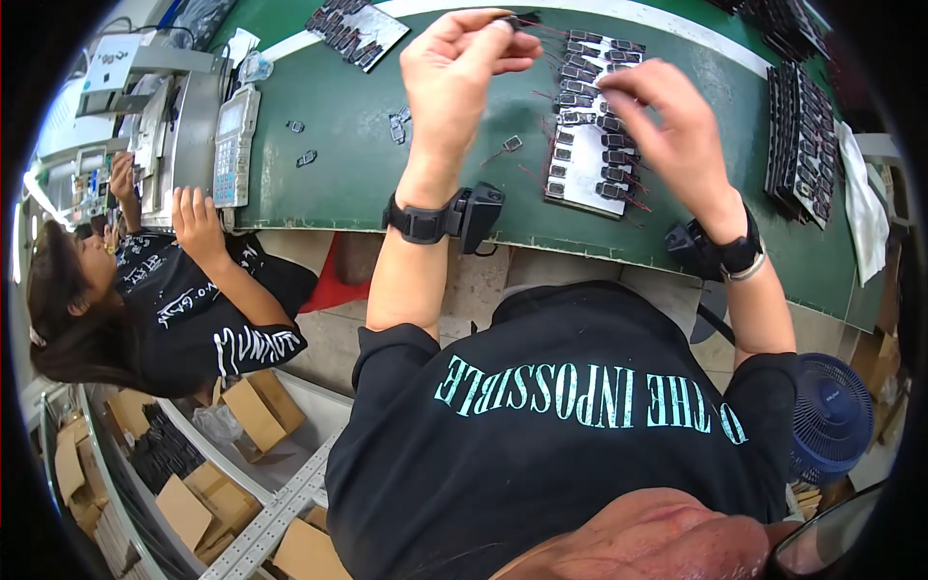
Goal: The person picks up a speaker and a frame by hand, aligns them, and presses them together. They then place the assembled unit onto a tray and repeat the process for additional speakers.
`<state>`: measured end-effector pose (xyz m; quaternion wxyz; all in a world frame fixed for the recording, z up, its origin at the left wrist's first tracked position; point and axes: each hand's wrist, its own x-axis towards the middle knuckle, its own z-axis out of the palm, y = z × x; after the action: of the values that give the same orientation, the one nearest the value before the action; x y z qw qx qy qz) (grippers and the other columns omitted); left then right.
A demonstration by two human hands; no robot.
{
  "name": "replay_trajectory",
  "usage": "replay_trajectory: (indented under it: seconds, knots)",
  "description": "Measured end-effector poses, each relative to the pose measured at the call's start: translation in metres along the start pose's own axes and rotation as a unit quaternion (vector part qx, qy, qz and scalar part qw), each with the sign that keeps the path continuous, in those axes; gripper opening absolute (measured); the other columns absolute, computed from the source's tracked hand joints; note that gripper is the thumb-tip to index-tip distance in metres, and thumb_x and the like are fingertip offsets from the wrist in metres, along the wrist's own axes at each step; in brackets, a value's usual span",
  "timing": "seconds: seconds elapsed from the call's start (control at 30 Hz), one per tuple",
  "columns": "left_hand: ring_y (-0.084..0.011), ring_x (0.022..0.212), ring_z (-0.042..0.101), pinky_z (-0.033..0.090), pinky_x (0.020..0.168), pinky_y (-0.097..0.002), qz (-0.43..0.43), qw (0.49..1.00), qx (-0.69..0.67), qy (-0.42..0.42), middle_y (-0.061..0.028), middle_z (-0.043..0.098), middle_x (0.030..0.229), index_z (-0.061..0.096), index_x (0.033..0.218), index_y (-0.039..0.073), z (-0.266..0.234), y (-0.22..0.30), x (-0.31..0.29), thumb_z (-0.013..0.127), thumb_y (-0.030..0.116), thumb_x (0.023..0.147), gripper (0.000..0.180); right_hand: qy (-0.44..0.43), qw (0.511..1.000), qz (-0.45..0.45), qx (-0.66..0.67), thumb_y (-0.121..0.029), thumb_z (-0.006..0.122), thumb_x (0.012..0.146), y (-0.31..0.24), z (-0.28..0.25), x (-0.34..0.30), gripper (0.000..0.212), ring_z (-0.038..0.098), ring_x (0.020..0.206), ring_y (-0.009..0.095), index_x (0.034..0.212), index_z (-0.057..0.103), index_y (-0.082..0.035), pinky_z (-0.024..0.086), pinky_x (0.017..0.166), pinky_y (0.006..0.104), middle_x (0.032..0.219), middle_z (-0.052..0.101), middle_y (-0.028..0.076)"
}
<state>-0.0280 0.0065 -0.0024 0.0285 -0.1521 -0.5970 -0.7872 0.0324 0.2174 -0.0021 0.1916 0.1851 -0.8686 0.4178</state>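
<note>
Black T-shirt fills the foreground, forearms rising from it to the green worktop. Left hand raised, fingertips pinched on a small dark component trailing thin red wires. Right hand sits over the white tray of like components, fingers curled narrow among the rows; whether it holds one, cannot tell. Judged: mid-pick, one piece lifted. Next move calls for keeping leads untangled.

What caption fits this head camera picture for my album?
Left hand pinches a small wired part; right hand reaches a tray of parts.
</note>
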Motion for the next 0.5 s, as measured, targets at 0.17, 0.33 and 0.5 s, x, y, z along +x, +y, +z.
replay_trajectory:
  seconds: [0.17, 0.33, 0.5]
  knots:
    - [-0.0211, 0.082, 0.072, 0.060, 0.067, -0.0293, -0.020, 0.997, -0.030, 0.069, -0.0151, 0.072, 0.092, 0.063, 0.108, -0.004, -0.012, 0.004, -0.017, 0.058, 0.005, 0.095, 0.017, -0.140, 0.968, -0.139, -0.156, -0.007, 0.069, 0.081, -0.013, 0.020, -0.006, 0.014, 0.055, 0.084, 0.027, 0.094, 0.064, -0.004, 0.045, 0.078, 0.0364, 0.087, 0.058, 0.007]
    - [-0.0184, 0.084, 0.071, 0.060, 0.066, -0.0278, -0.026, 0.997, -0.014, 0.078, -0.0122, 0.072, 0.092, 0.064, 0.109, -0.003, -0.017, 0.002, -0.026, 0.060, 0.007, 0.094, 0.018, -0.136, 0.950, -0.131, -0.248, -0.008, 0.070, 0.078, -0.021, 0.031, -0.015, 0.015, 0.053, 0.086, 0.028, 0.090, 0.062, -0.003, 0.043, 0.079, 0.0382, 0.085, 0.055, 0.008]
    - [-0.0117, 0.081, 0.067, 0.059, 0.064, -0.0255, -0.031, 0.994, 0.040, 0.093, -0.0072, 0.070, 0.092, 0.067, 0.110, -0.002, -0.024, -0.008, -0.031, 0.065, 0.009, 0.092, 0.021, -0.131, 0.961, -0.092, -0.224, -0.006, 0.069, 0.078, -0.024, 0.035, -0.012, 0.018, 0.053, 0.087, 0.028, 0.093, 0.060, -0.003, 0.043, 0.079, 0.0397, 0.088, 0.055, 0.009]
